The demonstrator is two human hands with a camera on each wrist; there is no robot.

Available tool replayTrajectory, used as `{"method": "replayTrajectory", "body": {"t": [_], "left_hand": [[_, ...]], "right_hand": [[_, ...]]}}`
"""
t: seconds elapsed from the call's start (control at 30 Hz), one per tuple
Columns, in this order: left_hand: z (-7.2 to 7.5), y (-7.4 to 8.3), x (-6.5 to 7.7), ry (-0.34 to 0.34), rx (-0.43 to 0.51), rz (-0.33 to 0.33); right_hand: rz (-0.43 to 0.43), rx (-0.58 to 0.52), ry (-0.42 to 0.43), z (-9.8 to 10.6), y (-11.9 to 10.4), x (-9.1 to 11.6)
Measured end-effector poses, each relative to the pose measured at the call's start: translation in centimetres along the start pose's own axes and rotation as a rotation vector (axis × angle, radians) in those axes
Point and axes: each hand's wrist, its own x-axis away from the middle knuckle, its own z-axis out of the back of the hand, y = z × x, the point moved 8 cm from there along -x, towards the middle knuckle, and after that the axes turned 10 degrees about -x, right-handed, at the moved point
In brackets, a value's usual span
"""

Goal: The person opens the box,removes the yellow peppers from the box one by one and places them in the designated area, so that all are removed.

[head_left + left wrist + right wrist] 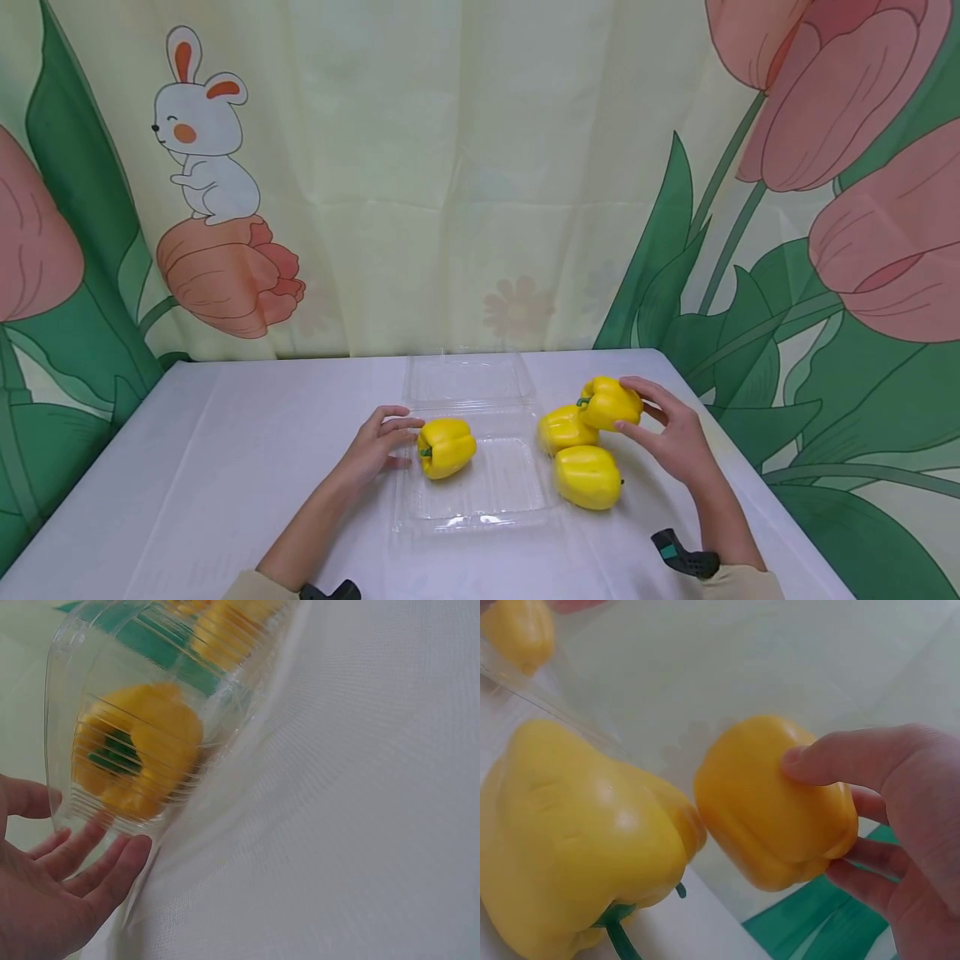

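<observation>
A clear plastic clamshell box (480, 500) lies with its lid folded back on the table. Inside, toward its left side, is a yellow bell pepper (447, 448) with a green stem. My left hand (378, 446) rests against the box's left wall, its fingers fairly straight in the left wrist view. At the right, my right hand (667, 429) grips another yellow bell pepper (772, 810) between thumb and fingers, raised above the table. Beside the box sit two more yellow bell peppers, a rear one (567, 429) and a front one (588, 477). The held pepper partly covers the rear one in the head view.
A white cloth covers the table (225, 467). The box's transparent lid (468, 379) extends toward the back edge. Behind the table hangs a curtain (375, 167) printed with tulips and a rabbit. Dark straps circle both wrists.
</observation>
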Motion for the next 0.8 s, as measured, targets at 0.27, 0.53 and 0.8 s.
{"method": "replayTrajectory", "body": {"t": [0.27,0.53,0.8], "left_hand": [[0.1,0.0,0.1,0.001,0.003,0.0],[0.1,0.0,0.1,-0.007,0.0,-0.008],[0.0,0.3,0.2,-0.025,-0.004,-0.033]], "right_hand": [[0.001,-0.002,0.003,0.4,0.5,-0.1],[-0.001,0.0,0.008,0.8,0.9,0.0],[-0.012,-0.001,0.014,1.1,1.4,0.1]]}}
